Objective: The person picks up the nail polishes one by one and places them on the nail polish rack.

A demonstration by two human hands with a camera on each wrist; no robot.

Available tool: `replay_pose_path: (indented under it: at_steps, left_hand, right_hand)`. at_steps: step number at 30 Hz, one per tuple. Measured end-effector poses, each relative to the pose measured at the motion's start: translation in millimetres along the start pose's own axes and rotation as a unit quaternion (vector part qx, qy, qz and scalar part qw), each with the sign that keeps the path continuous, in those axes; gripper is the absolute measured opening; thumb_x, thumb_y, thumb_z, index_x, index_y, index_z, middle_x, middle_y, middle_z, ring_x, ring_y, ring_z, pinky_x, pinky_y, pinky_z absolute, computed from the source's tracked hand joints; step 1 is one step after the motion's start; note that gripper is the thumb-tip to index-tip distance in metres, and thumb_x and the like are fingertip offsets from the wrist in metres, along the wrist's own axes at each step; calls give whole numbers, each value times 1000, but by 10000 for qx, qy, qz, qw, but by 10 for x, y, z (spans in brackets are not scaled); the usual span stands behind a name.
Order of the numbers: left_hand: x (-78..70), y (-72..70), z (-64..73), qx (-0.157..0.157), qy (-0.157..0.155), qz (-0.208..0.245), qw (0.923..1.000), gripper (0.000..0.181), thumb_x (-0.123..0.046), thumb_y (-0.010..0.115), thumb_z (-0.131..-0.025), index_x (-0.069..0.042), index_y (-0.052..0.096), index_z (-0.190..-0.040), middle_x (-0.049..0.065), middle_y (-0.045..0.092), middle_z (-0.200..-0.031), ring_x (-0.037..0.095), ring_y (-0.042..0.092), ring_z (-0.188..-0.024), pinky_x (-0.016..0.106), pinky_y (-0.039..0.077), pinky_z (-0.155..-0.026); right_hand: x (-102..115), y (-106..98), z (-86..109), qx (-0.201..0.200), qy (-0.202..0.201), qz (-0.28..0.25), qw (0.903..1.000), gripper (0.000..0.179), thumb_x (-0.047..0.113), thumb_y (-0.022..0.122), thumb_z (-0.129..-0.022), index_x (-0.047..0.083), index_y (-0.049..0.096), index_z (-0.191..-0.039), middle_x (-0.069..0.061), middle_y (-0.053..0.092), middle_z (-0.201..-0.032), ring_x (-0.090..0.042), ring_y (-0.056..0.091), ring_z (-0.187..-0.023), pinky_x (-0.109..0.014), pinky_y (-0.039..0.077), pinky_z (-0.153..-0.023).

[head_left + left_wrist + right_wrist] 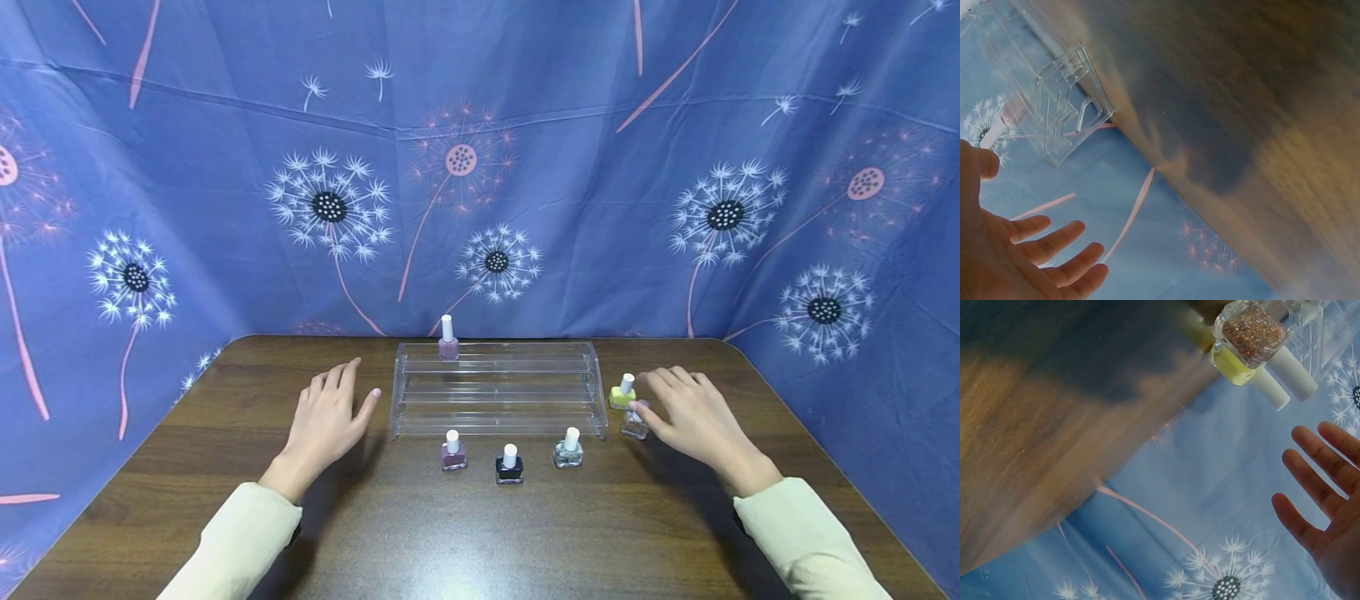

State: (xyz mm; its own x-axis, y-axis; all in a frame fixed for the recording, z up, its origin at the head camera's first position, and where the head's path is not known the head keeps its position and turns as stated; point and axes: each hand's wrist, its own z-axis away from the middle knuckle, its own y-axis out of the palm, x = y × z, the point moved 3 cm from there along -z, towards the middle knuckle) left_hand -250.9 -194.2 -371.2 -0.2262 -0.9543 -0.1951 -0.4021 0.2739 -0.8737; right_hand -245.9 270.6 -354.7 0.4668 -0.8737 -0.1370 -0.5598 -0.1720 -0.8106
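My left hand [322,421] hovers left of a clear stepped acrylic rack [495,400], fingers spread and holding nothing. On the right, my right hand [693,417] has its fingers extended beside a yellow nail polish bottle [622,395] and a glitter nail polish bottle [634,423]. Its thumb overlaps the glitter bottle's white cap in the head view; copper flecks show in that bottle [1254,334] in the right wrist view. A mauve nail polish bottle [448,346] stands on the rack's top tier.
In front of the rack stand a purple nail polish bottle [453,455], a black one [509,468] and a silvery glitter one [567,452]. They share a brown wooden table [360,533]. A blue dandelion-print cloth [585,217] hangs behind it and along both sides.
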Motion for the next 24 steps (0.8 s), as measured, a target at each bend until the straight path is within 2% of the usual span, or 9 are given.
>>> replay_pose_path:
  at_steps: [7,15,20,24]
  left_hand:
    - [-60,42,-64,74,-23,-83,9999,60,-44,43,-93,0,38,-134,23,52,-123,44,48,-109,56,38,-87]
    - [-131,92,-112,125,-35,-202,9997,59,-44,43,-92,2,44,-129,23,56,-118,44,52,-104,53,42,-83]
    - [-150,145,-137,202,-42,-256,9995,57,-42,42,-93,4,46,-126,24,57,-116,44,53,-104,53,42,-84]
    - [-152,197,-145,263,-54,-278,9993,55,-40,42,-93,5,48,-125,24,58,-115,43,54,-103,54,43,-84]
  right_hand:
    - [9,81,7,-40,-185,137,9997,31,28,66,-74,4,61,-93,-8,63,-87,-25,55,-78,-42,41,-64]
    - [19,162,18,200,-174,217,9994,25,28,67,-75,8,60,-87,-2,61,-79,-21,54,-73,-39,40,-61]
    - [28,189,18,231,-192,259,9992,20,25,68,-73,11,55,-79,2,57,-71,-18,50,-67,-37,37,-56]
    - [34,213,22,337,-161,260,9990,18,22,69,-72,11,56,-78,3,58,-70,-19,51,-67,-37,37,-56]
